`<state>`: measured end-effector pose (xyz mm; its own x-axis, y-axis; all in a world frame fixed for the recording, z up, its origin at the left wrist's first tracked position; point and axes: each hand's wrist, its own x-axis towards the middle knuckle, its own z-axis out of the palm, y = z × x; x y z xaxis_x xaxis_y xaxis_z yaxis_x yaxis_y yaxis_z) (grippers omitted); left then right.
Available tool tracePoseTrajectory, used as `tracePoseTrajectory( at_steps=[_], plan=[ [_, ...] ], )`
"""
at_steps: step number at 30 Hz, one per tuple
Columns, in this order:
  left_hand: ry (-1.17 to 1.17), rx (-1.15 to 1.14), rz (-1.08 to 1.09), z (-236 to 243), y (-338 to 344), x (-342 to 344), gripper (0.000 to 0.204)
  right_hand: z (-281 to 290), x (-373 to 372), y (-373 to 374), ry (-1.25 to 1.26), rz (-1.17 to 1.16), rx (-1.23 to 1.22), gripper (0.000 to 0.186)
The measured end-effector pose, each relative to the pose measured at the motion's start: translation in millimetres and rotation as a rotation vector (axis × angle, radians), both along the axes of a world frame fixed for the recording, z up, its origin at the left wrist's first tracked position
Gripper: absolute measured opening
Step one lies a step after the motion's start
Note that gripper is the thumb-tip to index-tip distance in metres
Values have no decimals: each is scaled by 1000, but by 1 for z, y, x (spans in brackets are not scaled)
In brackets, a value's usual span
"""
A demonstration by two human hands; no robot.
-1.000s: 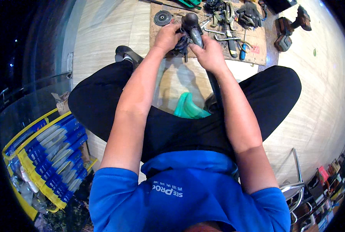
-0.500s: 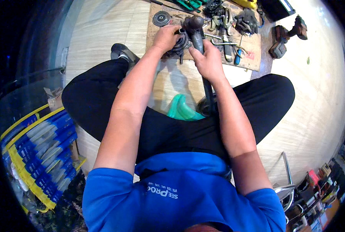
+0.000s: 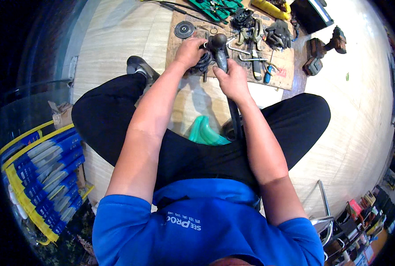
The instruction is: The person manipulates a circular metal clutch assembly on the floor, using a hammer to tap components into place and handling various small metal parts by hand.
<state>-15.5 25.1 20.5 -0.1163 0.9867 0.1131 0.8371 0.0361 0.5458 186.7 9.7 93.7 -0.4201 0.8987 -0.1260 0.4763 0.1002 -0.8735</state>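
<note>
My right hand is closed round the shaft of a dark ball-peen hammer; its rounded head points away from me. Beside that head, my left hand pinches a short metal piece with a ring-like end. Below the left fingers lies a dark round grooved part, partly covered by the hand. I cannot tell whether the hammer head touches the metal piece. A flat round pulley-like disc rests just beyond the left hand.
A brown board carries hex keys, pliers, a blue-handled screwdriver and dark gloves. At the far right stands a cordless drill. A green tool case lies beyond, and green plastic sits between my legs.
The hammer head has come slightly nearer to me and a little left, closer to the left fingers. My left hand keeps its place by the round part. The view has shifted slightly.
</note>
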Motion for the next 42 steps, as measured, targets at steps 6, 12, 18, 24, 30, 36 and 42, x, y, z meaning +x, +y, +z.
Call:
tracePoseTrajectory(
  at_steps=[6,12,18,24,30,36,42],
  plan=[
    [-4,-24,20,-4,0,-2,31,0,-4,-4,98,-24,-74,29],
    [-28,89,3,-16,-3,-6,24,-4,-5,-2,-31,21,-8,28],
    [2,-6,12,-6,0,-1,32,1,-6,-2,31,-14,4,28],
    [-264,-30,202,-7,1,-11,24,-10,1,6,118,-72,-184,30],
    [-455,57,350,7,-18,-48,19,14,23,17,227,-182,-257,30],
    [-412,-28,331,2,-36,-31,27,13,28,19,165,-244,-145,30],
    [-267,-68,278,-8,-38,-32,27,8,23,15,197,-213,-117,30]
  ],
)
